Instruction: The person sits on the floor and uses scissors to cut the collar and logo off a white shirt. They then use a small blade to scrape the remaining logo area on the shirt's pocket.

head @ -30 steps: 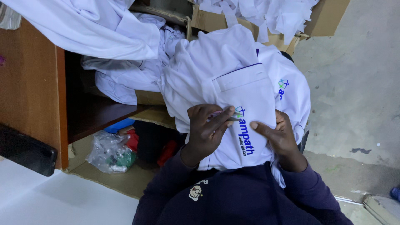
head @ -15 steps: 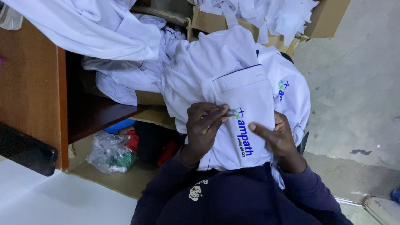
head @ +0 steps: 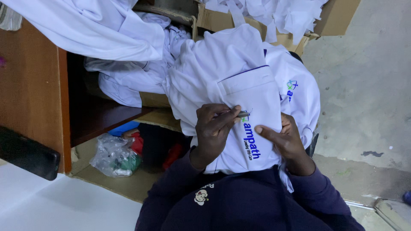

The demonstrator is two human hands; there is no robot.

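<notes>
The work in hand looks like fine trimming or picking at stitching on a white coat [head: 222,68], which lies draped over the person's lap with its breast pocket [head: 252,94] facing up. The left hand [head: 212,132] is just below the pocket's lower left corner, its fingers closed around a small metal tool [head: 242,114], seemingly snips or tweezers, whose tip touches the cloth at the pocket's lower edge. The right hand [head: 286,139] is just below and right of the pocket, gripping a fold of the coat with the thumb laid flat on the fabric, apparently to pull it taut. As a judgement, the next move calls for a steady tool tip and tight cloth, so that only loose thread is caught and not the weave. Between the hands, just below the pocket, runs embroidered blue lettering [head: 250,141] with a small green and blue emblem at its top. A like emblem [head: 292,87] shows on a second white garment just right of the pocket. Above the pocket stands an open brown cardboard box [head: 338,17] filled with white cloth strips [head: 274,13]. Well to the left and below, under a wooden desk [head: 30,85], lies a crumpled clear plastic bag [head: 113,156] with red and green contents. A small pale cartoon patch [head: 200,196] sits on the dark blue sleeve below the pocket.
</notes>
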